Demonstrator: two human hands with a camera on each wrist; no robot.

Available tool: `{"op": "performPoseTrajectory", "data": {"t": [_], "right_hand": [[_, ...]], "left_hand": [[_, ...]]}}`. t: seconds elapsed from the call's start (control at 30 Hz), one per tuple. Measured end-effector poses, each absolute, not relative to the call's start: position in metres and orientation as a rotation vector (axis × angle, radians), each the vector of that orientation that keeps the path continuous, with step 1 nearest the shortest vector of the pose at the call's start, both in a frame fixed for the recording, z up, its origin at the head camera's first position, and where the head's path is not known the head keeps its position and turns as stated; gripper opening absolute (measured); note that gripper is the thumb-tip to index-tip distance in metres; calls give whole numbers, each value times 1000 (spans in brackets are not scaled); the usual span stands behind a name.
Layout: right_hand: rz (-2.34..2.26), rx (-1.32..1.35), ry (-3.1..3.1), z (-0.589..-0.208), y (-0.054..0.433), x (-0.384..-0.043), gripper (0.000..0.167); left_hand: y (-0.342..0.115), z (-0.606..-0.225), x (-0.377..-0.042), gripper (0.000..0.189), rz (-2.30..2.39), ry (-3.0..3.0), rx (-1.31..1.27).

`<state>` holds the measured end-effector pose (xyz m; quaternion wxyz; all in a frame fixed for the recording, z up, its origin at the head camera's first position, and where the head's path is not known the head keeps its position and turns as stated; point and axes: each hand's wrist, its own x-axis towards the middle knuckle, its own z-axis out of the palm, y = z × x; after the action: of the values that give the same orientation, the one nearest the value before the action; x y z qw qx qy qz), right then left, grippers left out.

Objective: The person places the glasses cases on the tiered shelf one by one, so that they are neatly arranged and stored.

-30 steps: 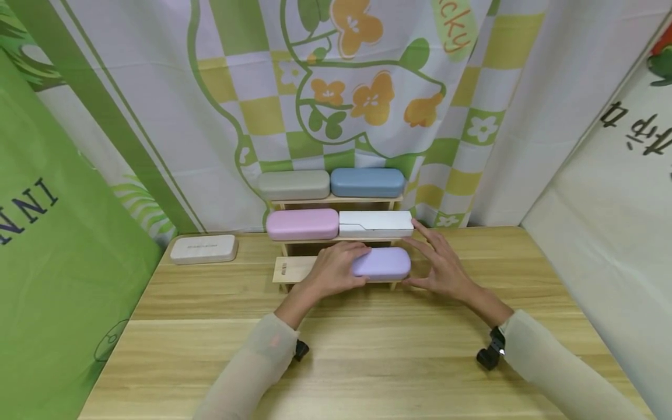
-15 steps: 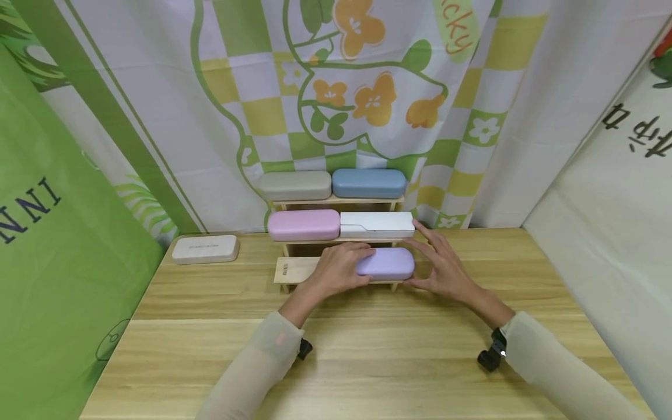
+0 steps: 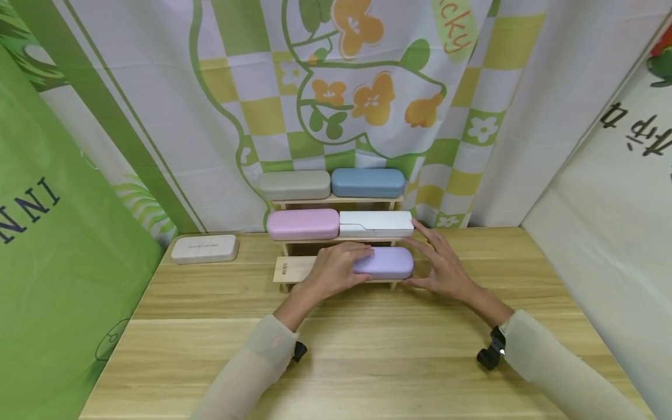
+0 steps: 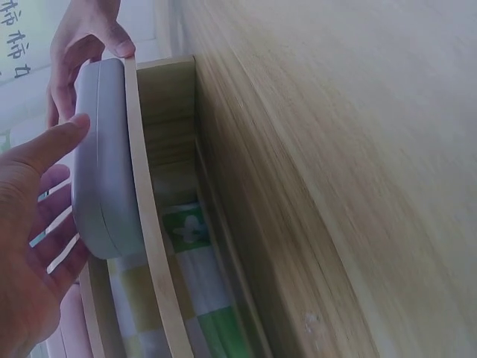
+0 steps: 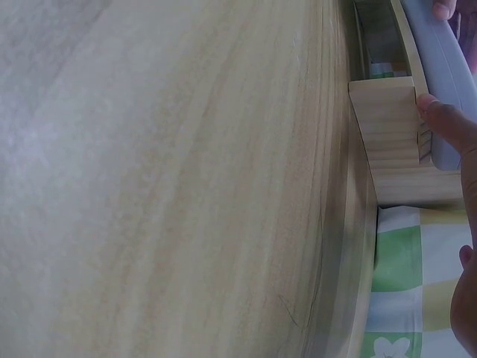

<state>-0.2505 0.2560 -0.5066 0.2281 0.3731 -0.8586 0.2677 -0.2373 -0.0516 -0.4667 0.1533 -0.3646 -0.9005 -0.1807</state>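
Observation:
A lilac glasses case lies on the right part of the bottom tier of a wooden stepped rack. My left hand holds the case at its left part, thumb along the front and fingers behind it. At the rack's right end, my right hand is spread. Its thumb touches the corner of the bottom tier, and the index fingertip is at the right end of a white glasses case. Beside the white case on the middle tier sits a pink glasses case.
On the top tier are a grey-green case and a blue case. An off-white case lies on the wooden table, left of the rack. A patterned curtain hangs right behind the rack.
The lilac case has shifted slightly to the right along its tier, with my left hand on it. My right hand stays where it was.

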Motion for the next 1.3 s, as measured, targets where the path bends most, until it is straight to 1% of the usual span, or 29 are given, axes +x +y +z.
{"op": "performPoseTrajectory", "data": {"t": [0.23,0.6,0.83,1.07,1.3], "right_hand": [[724,1016,-2317,-507,256,-249,108],[732,1018,-2321,-510,256,-250,108],[750,1039,-2309,-510,255,-251,107],[743,1032,-2312,-510,255,-252,108],[751,1037,-2311,-509,255,-251,108]], "left_hand": [[-61,-459,-233,57,-550,-2574,-1048],[-84,-449,-229,61,-593,-2472,-1106],[-105,-444,-226,61,-572,-2391,-1121],[-127,-440,-224,63,-644,-2344,-1150],[-158,-436,-224,60,-643,-2249,-1171]]}}
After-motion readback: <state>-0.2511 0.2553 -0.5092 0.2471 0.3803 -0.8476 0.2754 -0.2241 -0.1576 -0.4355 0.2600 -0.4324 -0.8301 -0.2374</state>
